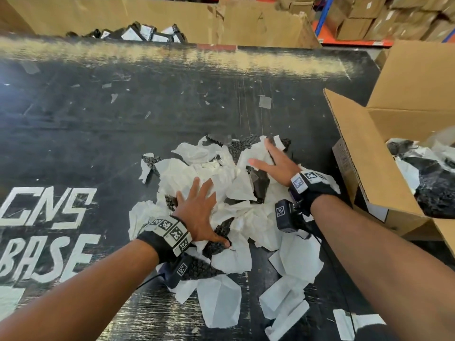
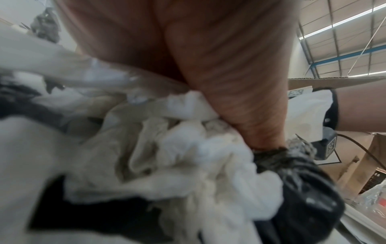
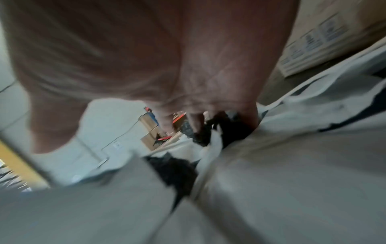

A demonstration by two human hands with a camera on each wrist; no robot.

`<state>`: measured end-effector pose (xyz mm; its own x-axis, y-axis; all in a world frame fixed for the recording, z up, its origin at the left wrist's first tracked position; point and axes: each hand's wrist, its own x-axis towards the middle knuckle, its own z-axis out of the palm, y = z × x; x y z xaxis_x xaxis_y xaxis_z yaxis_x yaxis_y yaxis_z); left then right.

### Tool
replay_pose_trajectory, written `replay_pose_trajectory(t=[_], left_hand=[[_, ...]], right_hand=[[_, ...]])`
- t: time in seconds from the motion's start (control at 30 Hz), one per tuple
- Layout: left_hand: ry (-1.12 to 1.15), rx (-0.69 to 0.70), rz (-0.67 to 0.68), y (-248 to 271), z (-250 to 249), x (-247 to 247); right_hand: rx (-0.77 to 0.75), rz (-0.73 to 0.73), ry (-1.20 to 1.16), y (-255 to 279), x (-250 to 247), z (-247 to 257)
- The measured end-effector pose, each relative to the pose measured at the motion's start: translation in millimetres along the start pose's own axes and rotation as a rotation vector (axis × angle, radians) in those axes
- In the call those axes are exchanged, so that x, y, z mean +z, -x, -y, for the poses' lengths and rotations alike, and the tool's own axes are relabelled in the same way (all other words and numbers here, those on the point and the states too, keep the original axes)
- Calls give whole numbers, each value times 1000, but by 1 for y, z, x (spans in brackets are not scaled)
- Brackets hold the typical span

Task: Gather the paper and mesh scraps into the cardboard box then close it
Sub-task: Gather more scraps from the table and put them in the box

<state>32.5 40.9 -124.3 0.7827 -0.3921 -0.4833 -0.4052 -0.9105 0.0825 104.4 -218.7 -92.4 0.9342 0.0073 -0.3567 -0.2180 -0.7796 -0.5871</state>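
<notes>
A heap of white paper scraps [image 1: 229,183] mixed with black mesh scraps [image 1: 236,146] lies on the black table [image 1: 98,119]. My left hand [image 1: 209,212] lies flat on the near left of the heap with its fingers spread and its thumb pressing a mesh piece [image 2: 292,173]. My right hand [image 1: 266,156] rests palm down on the far right of the heap, fingers splayed. The open cardboard box [image 1: 364,148] stands just right of the heap and holds more paper and mesh [image 1: 423,183]. The wrist views show palms over crumpled paper [image 2: 188,156] and blurred paper [image 3: 271,165].
Flat paper scraps [image 1: 283,303] trail toward the table's near edge. White painted lettering [image 1: 49,217] marks the table at left. A big cardboard bin [image 1: 246,20] with black and white packets stands behind the table. Stacked cartons [image 1: 369,16] fill shelves at the back right.
</notes>
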Motion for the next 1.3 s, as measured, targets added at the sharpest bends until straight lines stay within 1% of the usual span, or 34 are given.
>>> replay_pose_trajectory(t=[0.07,0.13,0.2,0.3,0.37,0.43,0.53,0.6,0.63,0.7,0.8,0.83,0.93,1.0,1.07,1.13,1.17,1.2,1.27,1.3], left_hand=[[1,0,9,-1,0,-1],[-9,3,10,-1,0,-1],[-1,16,-1,0,0,-3],[11,28,-12,-1,1,-4],[33,26,-29,-3,4,0],[97,15,-58,-2,5,4],[348,-4,-174,2,6,8],[473,19,-245,6,7,10],[513,43,-260,8,6,8],[481,86,-237,10,4,3],[271,135,-198,10,4,-1],[228,148,-184,8,6,0],[165,166,-154,4,10,4],[158,162,-151,4,10,6],[161,160,-156,4,11,6],[160,162,-157,5,10,6],[161,163,-157,5,10,6],[162,163,-160,5,10,6],[163,161,-163,5,10,6],[164,160,-162,5,10,6]], right_hand=[[-142,173,-2,3,3,16],[-253,299,81,10,7,33],[-300,378,190,21,12,44],[-313,466,403,37,22,51],[-338,446,501,44,29,49],[-355,382,510,45,35,38],[-376,278,515,42,44,20],[-391,237,542,44,51,15],[-384,228,556,45,54,13],[-369,212,566,44,57,12],[-363,198,525,43,59,14],[-363,196,477,45,57,14],[-354,203,236,53,47,11],[-381,157,186,60,35,10],[-417,49,255,68,21,8],[-373,-73,301,75,8,3],[-303,-127,309,77,3,-2],[-198,-158,304,76,0,-9],[48,-129,244,70,-1,-26],[126,-89,202,66,1,-34]])
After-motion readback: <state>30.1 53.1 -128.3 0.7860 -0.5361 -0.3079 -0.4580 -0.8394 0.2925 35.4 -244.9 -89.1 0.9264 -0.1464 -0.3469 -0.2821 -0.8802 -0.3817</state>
